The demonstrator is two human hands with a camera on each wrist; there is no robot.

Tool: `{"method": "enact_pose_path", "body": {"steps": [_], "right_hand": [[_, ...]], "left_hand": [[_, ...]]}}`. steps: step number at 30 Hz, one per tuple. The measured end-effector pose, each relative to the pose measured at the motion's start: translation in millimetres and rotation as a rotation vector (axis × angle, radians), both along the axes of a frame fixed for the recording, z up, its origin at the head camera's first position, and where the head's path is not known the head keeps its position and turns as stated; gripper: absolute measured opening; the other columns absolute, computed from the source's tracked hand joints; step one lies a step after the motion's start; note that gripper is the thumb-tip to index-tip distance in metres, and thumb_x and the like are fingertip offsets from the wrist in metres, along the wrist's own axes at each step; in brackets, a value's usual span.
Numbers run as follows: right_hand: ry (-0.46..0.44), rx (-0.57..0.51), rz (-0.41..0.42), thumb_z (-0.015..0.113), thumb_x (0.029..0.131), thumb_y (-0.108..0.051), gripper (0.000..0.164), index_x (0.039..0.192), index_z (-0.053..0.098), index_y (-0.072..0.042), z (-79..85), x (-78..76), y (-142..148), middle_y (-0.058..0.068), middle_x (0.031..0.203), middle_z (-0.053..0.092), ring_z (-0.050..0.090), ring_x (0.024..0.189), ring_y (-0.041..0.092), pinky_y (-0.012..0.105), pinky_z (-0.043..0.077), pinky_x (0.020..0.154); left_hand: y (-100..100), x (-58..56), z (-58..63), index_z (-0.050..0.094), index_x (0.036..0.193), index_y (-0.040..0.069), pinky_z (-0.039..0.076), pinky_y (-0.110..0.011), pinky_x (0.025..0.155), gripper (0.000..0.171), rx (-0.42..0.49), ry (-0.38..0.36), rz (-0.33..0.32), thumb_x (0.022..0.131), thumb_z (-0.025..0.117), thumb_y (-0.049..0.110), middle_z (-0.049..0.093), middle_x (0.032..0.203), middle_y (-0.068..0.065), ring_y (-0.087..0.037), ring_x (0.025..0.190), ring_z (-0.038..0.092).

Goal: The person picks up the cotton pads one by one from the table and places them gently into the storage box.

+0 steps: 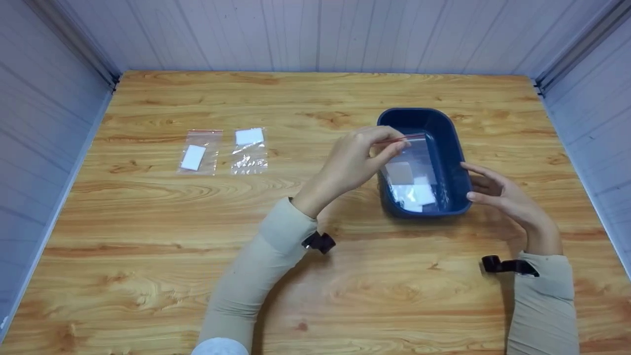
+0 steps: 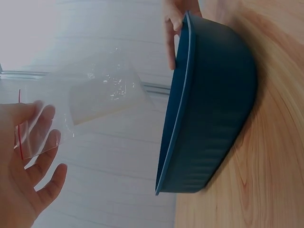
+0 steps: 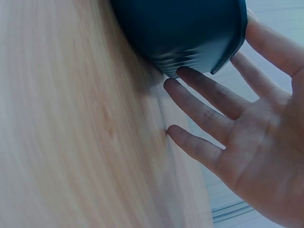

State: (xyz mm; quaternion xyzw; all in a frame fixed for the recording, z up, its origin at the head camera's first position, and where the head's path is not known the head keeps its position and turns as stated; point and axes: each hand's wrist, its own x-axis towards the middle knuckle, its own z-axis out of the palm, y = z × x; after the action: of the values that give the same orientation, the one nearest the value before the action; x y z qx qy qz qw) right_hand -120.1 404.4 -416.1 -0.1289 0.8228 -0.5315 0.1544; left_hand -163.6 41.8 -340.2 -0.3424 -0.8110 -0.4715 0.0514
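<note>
My left hand (image 1: pixel 362 155) pinches a clear zip bag (image 1: pixel 419 153) by its red-lined top edge, between thumb and fingers. In the left wrist view this zip bag (image 2: pixel 99 90) hangs beside the rim, with a pale flat piece inside. Below it in the head view stands a dark blue plastic bin (image 1: pixel 451 162), where white pieces (image 1: pixel 419 195) and shiny clear film show. My right hand (image 1: pixel 508 195) is at the bin's right side, its fingers spread and fingertips at the rim. In the right wrist view, the right hand (image 3: pixel 256 128) has extended fingers next to the bin's outer wall.
Two clear zip bags, one (image 1: pixel 202 153) farther left and another (image 1: pixel 250 150) beside it, lie flat on the wooden table (image 1: pixel 315 296), each with a white piece inside. Pale panel walls (image 1: pixel 315 37) enclose the table at the back and sides.
</note>
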Motion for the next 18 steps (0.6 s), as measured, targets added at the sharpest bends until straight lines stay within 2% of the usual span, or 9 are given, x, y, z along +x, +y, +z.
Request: {"method": "enact_pose_path", "body": {"steps": [3, 6, 10, 14, 18], "right_hand": [[0.005, 0.009, -0.004, 0.057, 0.1, -0.003, 0.06, 0.154, 0.034, -0.011, -0.1, 0.0, 0.0, 0.005, 0.146, 0.046, 0.052, 0.122, 0.006, 0.018, 0.047, 0.092], [0.003, 0.016, -0.009, 0.058, 0.1, -0.004, 0.06, 0.155, 0.034, -0.012, 0.0, -0.3, -0.3, 0.004, 0.146, 0.046, 0.052, 0.121, 0.005, 0.018, 0.047, 0.092], [-0.003, 0.018, -0.014, 0.058, 0.1, -0.004, 0.06, 0.155, 0.034, -0.012, 0.2, -0.9, -0.5, 0.005, 0.146, 0.046, 0.052, 0.122, 0.005, 0.018, 0.047, 0.092], [-0.009, 0.02, -0.014, 0.058, 0.1, -0.004, 0.06, 0.155, 0.034, -0.012, 0.5, -1.0, -0.6, 0.009, 0.148, 0.044, 0.052, 0.122, 0.005, 0.019, 0.048, 0.091], [-0.024, 0.015, -0.015, 0.057, 0.1, -0.004, 0.061, 0.155, 0.033, -0.013, 1.2, -0.9, -0.4, 0.014, 0.149, 0.041, 0.051, 0.122, 0.004, 0.02, 0.049, 0.091]], "left_hand": [[6.6, -1.0, 0.0, 0.073, 0.109, 0.017, 0.047, -0.022, 0.078, 0.023, 0.005, -0.026, -0.013, 0.102, 0.056, 0.031, 0.07, 0.102, 0.01, -0.001, 0.084, 0.06], [12.0, -1.9, -1.1, 0.073, 0.109, 0.017, 0.045, -0.017, 0.085, 0.023, 0.008, -0.038, -0.018, 0.102, 0.056, 0.031, 0.07, 0.105, 0.01, 0.001, 0.093, 0.061], [17.8, -2.2, -4.1, 0.073, 0.11, 0.018, 0.044, -0.018, 0.09, 0.023, 0.006, -0.047, -0.019, 0.102, 0.057, 0.032, 0.07, 0.108, 0.01, 0.001, 0.1, 0.061], [23.8, -2.0, -8.5, 0.074, 0.11, 0.02, 0.046, -0.019, 0.089, 0.023, 0.004, -0.056, -0.02, 0.101, 0.057, 0.034, 0.07, 0.109, 0.01, 0.002, 0.101, 0.061], [30.1, -2.2, -14.2, 0.074, 0.109, 0.02, 0.047, -0.018, 0.084, 0.022, 0.008, -0.029, -0.025, 0.101, 0.058, 0.033, 0.071, 0.106, 0.01, 0.001, 0.098, 0.062]]}}
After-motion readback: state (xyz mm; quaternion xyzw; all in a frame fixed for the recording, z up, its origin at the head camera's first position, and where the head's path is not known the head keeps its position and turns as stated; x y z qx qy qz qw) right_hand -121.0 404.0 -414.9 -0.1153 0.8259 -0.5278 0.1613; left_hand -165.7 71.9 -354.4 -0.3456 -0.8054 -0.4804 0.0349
